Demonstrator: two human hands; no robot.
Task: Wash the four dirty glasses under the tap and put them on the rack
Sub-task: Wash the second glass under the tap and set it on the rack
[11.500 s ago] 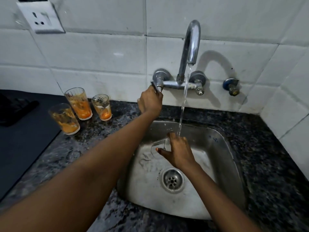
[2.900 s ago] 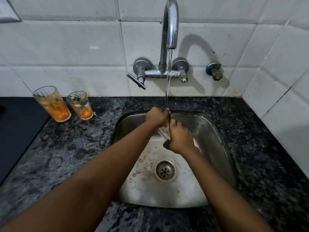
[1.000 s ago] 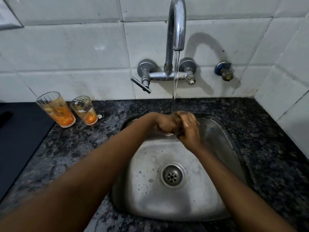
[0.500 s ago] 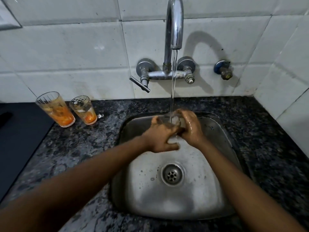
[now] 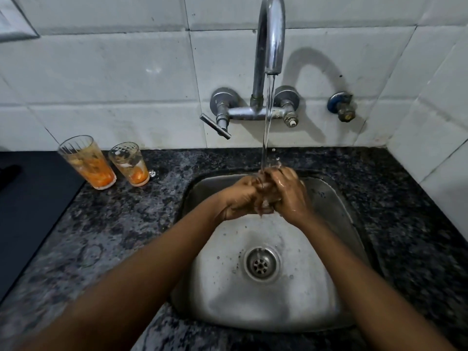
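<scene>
Over the steel sink (image 5: 329,287), my left hand (image 5: 243,197) and my right hand (image 5: 288,192) wrap together round a clear glass (image 5: 272,164), of which only the rim shows above the fingers. Water runs from the chrome tap (image 5: 269,41) straight down onto the glass and my hands. Two dirty glasses with orange residue stand on the dark granite counter at the left: a taller glass (image 5: 87,162) and a shorter glass (image 5: 129,163). No rack is in view.
The tap's lever handle (image 5: 215,126) sticks out left of the spout, and a blue wall valve (image 5: 342,107) sits to the right. A black surface (image 5: 30,211) covers the counter's left side. White tiles form the back and right walls. The drain (image 5: 260,264) lies below my hands.
My left hand has shifted up from under the glass, and both hands now close tightly round it under the stream. Since the earliest frame one dirty glass has gone from the counter group.
</scene>
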